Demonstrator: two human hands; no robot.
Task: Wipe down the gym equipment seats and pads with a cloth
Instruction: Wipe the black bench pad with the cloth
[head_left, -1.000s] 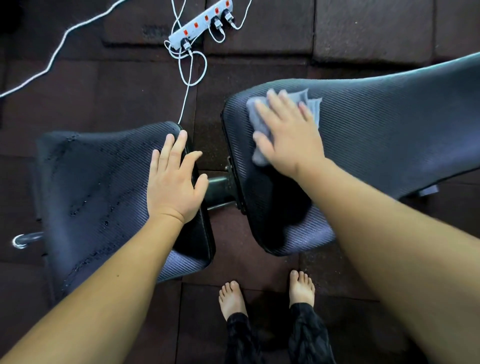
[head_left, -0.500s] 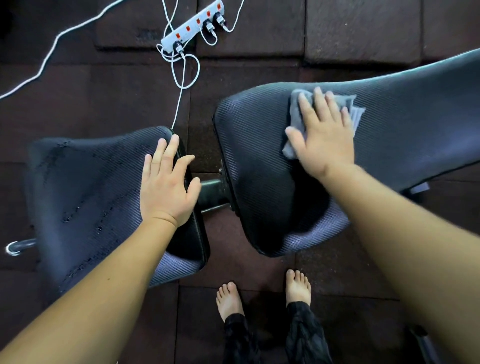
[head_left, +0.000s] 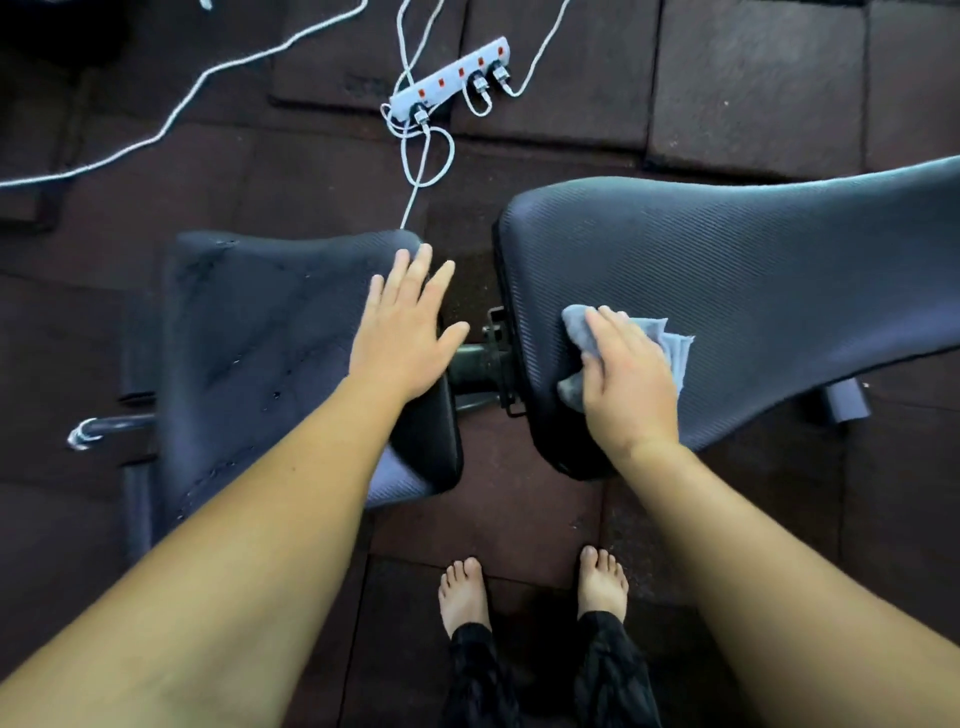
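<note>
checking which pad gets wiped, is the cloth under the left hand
No, the cloth is under the right hand on the long pad; the left hand lies bare on the seat.

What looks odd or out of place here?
The seat pad under the left hand is speckled with droplets or marks; the long pad under the right hand and cloth is not. A power strip with white cables lies on the floor.

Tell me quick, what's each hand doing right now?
Left hand: open, resting flat on the seat pad.
Right hand: open, pressing the cloth onto the long pad.
</note>
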